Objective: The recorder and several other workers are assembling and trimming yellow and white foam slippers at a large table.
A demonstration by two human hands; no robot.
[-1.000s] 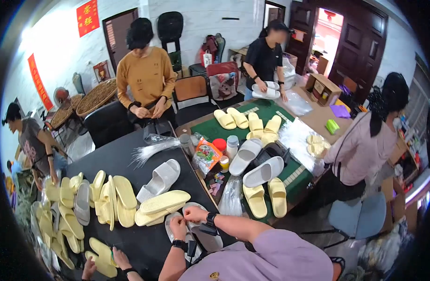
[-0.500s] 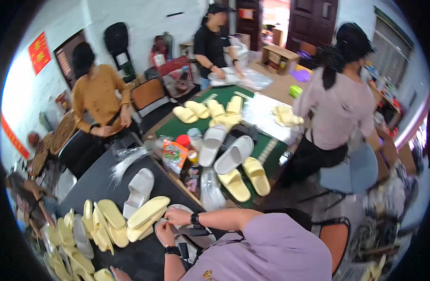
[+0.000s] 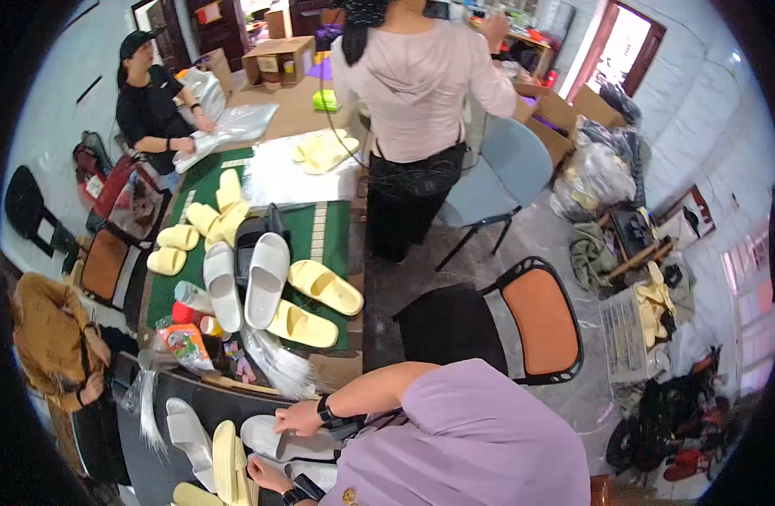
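Hands (image 3: 296, 417) on white slipper (image 3: 274, 436) — dark table (image 3: 193, 403)

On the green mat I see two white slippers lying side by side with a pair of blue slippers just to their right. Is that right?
Not quite. In the head view the two white slippers do lie side by side on the green mat, but the slippers to their right are pale yellow, not blue.
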